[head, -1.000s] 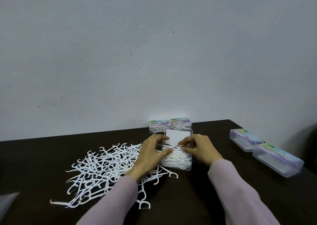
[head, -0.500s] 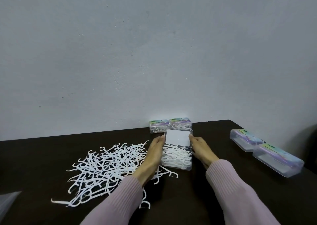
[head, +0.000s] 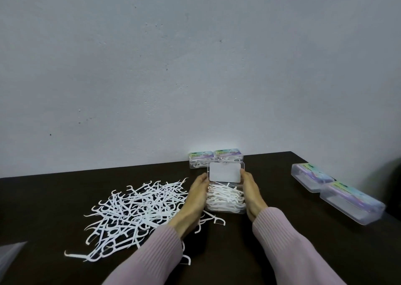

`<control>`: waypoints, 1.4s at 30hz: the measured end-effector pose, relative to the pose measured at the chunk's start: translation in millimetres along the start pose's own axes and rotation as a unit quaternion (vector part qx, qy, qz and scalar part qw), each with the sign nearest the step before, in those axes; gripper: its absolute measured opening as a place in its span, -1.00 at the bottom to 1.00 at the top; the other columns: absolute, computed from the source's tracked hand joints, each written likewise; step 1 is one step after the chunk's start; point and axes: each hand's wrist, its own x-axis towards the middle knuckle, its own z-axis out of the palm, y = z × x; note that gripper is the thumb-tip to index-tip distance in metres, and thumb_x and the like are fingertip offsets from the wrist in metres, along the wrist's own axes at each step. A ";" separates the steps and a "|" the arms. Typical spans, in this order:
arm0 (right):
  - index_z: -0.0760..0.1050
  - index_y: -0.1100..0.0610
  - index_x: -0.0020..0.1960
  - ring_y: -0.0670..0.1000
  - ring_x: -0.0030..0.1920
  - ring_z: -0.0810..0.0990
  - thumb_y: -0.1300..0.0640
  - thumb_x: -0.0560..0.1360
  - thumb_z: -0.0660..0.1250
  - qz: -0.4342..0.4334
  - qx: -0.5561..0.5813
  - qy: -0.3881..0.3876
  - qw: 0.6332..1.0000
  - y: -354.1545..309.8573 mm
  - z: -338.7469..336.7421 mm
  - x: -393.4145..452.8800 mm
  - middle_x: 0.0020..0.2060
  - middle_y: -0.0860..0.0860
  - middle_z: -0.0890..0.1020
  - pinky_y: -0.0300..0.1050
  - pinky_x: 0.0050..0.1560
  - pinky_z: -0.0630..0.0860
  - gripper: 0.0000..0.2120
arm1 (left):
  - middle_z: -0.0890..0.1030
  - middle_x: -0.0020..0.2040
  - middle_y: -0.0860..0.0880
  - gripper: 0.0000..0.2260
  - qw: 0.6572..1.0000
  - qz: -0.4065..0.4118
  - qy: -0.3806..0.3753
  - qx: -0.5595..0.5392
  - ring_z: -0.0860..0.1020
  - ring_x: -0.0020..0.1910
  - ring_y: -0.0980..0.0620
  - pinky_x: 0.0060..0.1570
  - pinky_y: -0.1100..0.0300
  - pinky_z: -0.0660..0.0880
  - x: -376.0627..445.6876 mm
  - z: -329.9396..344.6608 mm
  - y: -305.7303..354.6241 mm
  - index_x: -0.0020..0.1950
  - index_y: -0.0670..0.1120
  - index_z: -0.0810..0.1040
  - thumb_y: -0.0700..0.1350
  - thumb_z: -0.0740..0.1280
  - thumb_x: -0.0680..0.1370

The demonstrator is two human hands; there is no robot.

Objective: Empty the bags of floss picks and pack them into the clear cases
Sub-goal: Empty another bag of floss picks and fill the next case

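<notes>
One view only, worn on the head, wide-angle. Faces forward and slightly down toward a pale wall (head: pixel 195 67) that fills the upper half and more of the frame. Takes in the dark surface (head: pixel 271 176) across the lower part, its far edge meeting the wall. Sits close above the forearms, with the left hand (head: pixel 194 200) and right hand (head: pixel 252 194) low and near centre. Curves straight lines near the frame edges.

Loose picks (head: pixel 134 211) left of open case (head: pixel 225 198), closed cases (head: pixel 338 191) right
</notes>
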 end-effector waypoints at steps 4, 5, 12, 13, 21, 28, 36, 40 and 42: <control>0.23 0.17 0.29 0.01 -0.03 0.50 0.39 0.48 0.17 -0.001 -0.034 -0.054 0.998 -4.7 -3.9 -2.1 0.01 0.08 0.51 -0.17 -0.06 0.45 -0.59 | 0.51 0.24 -0.11 -0.59 1.000 -0.002 -0.012 -0.029 0.54 0.12 0.00 -0.12 0.29 0.56 -2.2 -4.0 -0.3 0.38 -0.20 0.31 -0.45 0.02 0.57; 0.20 0.17 0.30 0.03 0.04 0.48 0.47 0.43 0.18 -0.002 -0.047 -0.067 0.997 -4.6 -5.7 -0.7 0.06 0.09 0.50 -0.16 0.04 0.44 -0.50 | 0.47 0.30 -0.12 -0.54 1.000 0.009 -0.016 -0.022 0.51 0.17 -0.01 -0.09 0.28 0.56 -3.8 -4.4 -0.2 0.41 -0.20 0.29 -0.49 0.00 0.55; 0.14 0.10 0.32 0.06 0.13 0.45 0.54 0.40 0.16 -0.001 -0.051 -0.130 0.990 -7.8 -13.9 -3.6 0.15 0.10 0.45 -0.16 0.05 0.46 -0.40 | 0.46 0.33 -0.16 -0.53 1.000 0.017 -0.016 -0.017 0.53 0.17 -0.02 -0.05 0.20 0.55 -4.8 -2.3 -1.0 0.40 -0.20 0.28 -0.48 0.08 0.53; 0.15 0.11 0.33 0.07 0.14 0.46 0.50 0.42 0.17 -0.003 -0.049 -0.125 0.991 -7.7 -13.8 -3.2 0.15 0.10 0.46 -0.12 0.11 0.45 -0.43 | 0.49 0.29 -0.15 -0.58 0.999 0.009 -0.016 -0.035 0.57 0.08 0.01 -0.14 0.24 0.55 -5.2 -1.8 -0.6 0.37 -0.19 0.31 -0.46 0.09 0.54; 0.41 0.10 0.24 0.07 0.00 0.62 -0.18 0.57 0.05 0.004 0.030 -0.102 0.994 0.1 -11.2 0.5 0.06 0.17 0.61 -0.08 -0.08 0.54 -0.55 | 0.49 -0.04 -0.01 -0.75 0.995 0.013 -0.045 -0.084 0.48 -0.16 0.19 -0.43 0.45 0.46 -14.9 4.5 4.4 0.28 -0.19 0.27 -0.11 0.09 0.65; 0.44 0.16 0.14 -0.10 -0.16 0.50 0.09 0.61 -0.03 -0.025 0.016 -0.084 0.996 -1.3 -12.2 -2.3 -0.06 0.07 0.55 -0.28 -0.26 0.38 -0.69 | 0.50 0.04 -0.10 -0.79 0.998 0.005 -0.031 -0.048 0.55 -0.08 0.08 -0.17 0.24 0.51 -9.5 4.3 2.8 0.18 -0.11 0.28 -0.02 0.11 0.63; 0.51 0.12 -0.01 0.05 -0.05 0.54 0.19 0.55 0.02 -0.024 0.001 -0.102 0.994 -5.8 -14.5 -0.6 0.01 0.17 0.54 -0.12 -0.10 0.48 -0.72 | 0.57 0.12 -0.19 -0.79 0.999 0.014 -0.046 -0.011 0.56 0.07 -0.08 0.15 -0.01 0.48 -16.0 1.6 9.4 0.13 -0.07 0.50 -0.12 0.12 0.60; 0.52 0.09 -0.01 -0.01 0.04 0.51 0.21 0.54 0.11 -0.023 -0.069 -0.135 0.988 -10.1 -22.8 2.1 0.05 0.07 0.53 -0.15 0.05 0.45 -0.80 | 0.55 0.11 -0.16 -0.84 0.997 0.037 -0.046 0.048 0.54 0.03 -0.01 0.12 0.08 0.46 -11.4 -4.2 9.3 0.08 -0.03 0.47 -0.18 0.12 0.61; 0.50 0.11 0.08 -0.03 0.09 0.50 0.29 0.50 0.23 -0.035 -0.103 -0.164 0.980 -13.1 -31.9 2.7 0.07 0.05 0.53 -0.18 0.14 0.42 -0.80 | 0.56 0.11 -0.12 -0.85 0.996 0.047 -0.041 0.068 0.54 0.06 0.01 0.16 0.09 0.44 -8.5 -8.0 8.3 0.06 -0.02 0.49 -0.19 0.16 0.60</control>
